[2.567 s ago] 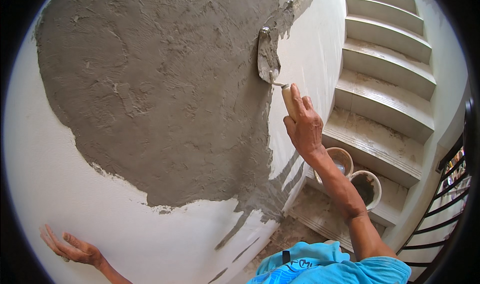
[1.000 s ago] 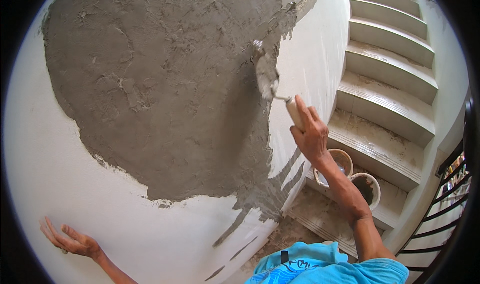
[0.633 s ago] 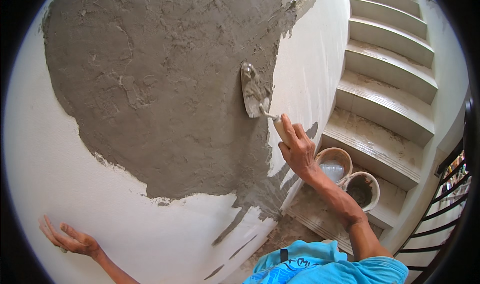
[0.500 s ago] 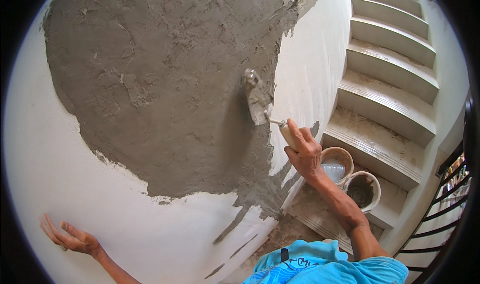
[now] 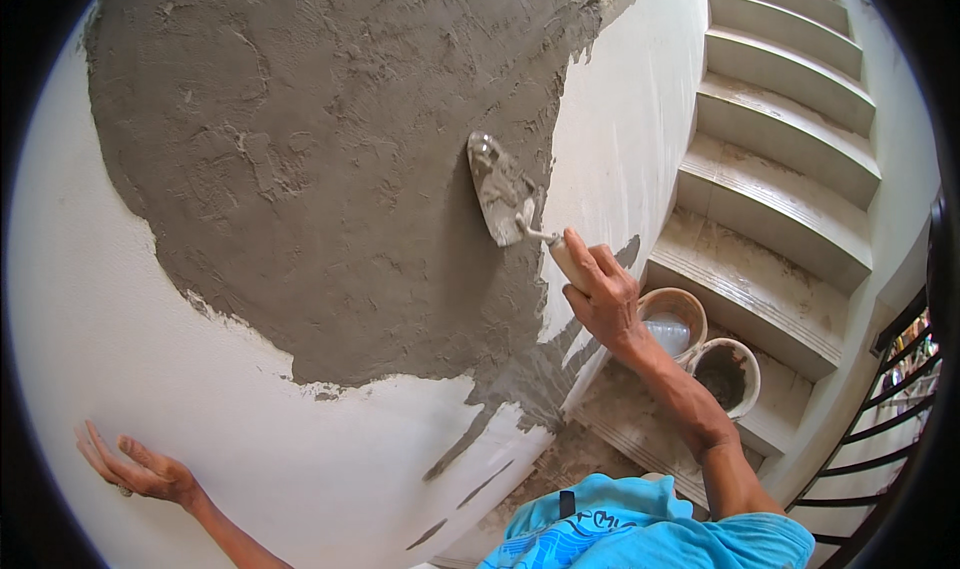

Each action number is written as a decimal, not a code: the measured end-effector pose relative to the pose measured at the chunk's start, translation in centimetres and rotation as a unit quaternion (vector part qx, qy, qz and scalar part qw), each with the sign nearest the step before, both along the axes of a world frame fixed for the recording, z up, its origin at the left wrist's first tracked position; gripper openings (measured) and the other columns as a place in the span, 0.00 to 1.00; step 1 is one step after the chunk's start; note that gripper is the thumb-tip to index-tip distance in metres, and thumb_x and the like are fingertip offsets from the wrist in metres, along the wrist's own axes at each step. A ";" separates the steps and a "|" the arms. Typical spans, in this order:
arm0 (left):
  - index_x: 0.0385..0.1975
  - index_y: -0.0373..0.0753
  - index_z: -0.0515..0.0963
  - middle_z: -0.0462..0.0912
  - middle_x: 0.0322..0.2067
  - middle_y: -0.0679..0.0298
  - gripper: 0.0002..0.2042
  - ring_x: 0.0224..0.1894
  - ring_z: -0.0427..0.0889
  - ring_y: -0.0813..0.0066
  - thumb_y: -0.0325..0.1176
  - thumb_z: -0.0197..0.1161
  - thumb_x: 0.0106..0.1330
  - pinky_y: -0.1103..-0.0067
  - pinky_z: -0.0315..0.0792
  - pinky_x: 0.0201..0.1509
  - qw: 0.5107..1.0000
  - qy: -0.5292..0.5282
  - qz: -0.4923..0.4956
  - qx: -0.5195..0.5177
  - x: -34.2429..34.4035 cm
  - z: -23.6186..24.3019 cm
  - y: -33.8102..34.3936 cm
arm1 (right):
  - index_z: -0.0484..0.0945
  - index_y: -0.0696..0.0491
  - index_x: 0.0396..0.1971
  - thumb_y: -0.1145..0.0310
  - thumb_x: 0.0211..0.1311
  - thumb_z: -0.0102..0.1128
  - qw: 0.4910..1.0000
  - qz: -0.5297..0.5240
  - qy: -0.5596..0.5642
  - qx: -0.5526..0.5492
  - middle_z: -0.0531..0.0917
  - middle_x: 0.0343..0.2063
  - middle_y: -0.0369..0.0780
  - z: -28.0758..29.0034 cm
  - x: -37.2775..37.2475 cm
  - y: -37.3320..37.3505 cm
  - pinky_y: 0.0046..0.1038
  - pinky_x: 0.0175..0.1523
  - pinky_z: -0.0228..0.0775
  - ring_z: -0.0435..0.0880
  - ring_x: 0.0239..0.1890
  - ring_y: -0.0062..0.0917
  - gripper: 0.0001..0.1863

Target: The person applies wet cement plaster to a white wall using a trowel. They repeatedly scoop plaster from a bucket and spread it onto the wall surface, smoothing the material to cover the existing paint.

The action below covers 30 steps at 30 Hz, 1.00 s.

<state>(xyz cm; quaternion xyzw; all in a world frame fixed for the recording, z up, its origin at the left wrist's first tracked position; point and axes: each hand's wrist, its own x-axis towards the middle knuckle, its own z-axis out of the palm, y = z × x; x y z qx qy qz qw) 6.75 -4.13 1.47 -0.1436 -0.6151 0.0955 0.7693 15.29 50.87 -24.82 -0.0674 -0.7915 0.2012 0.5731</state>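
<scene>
One flat mortar-caked trowel [image 5: 498, 191] against rough grey plaster [image 5: 320, 169], seemingly wet.

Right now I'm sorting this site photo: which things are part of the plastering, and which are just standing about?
In use: trowel in the right hand; grey plaster patch; white wall braced by the left hand.
Standing about: two buckets, stairs, black railing.

Building site | half-plastered wall [image 5: 300, 189] | bare stairs [image 5: 770, 179] | mortar buckets [image 5: 730, 374]
</scene>
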 end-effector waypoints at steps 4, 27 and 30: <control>0.65 0.37 0.73 0.70 0.68 0.53 0.26 0.75 0.60 0.57 0.50 0.40 0.81 0.58 0.53 0.79 1.000 -0.004 -0.013 0.003 0.0 -0.1 0.2 | 0.72 0.44 0.69 0.81 0.40 0.70 1.000 -0.001 0.006 -0.021 0.79 0.34 0.40 1.1 0.6 0.6 0.35 0.35 0.79 0.84 0.32 0.33 0.47; 0.64 0.34 0.72 0.69 0.69 0.52 0.25 0.76 0.59 0.54 0.47 0.41 0.82 0.57 0.51 0.80 0.999 -0.009 -0.030 0.014 0.0 -0.1 0.7 | 0.73 0.44 0.69 0.80 0.44 0.67 0.997 -0.025 0.073 -0.005 0.78 0.34 0.41 7.9 -1.6 2.0 0.35 0.34 0.77 0.82 0.29 0.34 0.44; 0.65 0.35 0.72 0.68 0.69 0.52 0.25 0.76 0.58 0.55 0.48 0.41 0.81 0.57 0.50 0.80 0.999 -0.009 -0.030 0.018 0.1 -0.1 1.0 | 0.72 0.44 0.70 0.80 0.44 0.66 0.995 -0.030 0.090 -0.002 0.77 0.33 0.40 10.4 -2.6 2.6 0.35 0.34 0.77 0.82 0.29 0.33 0.45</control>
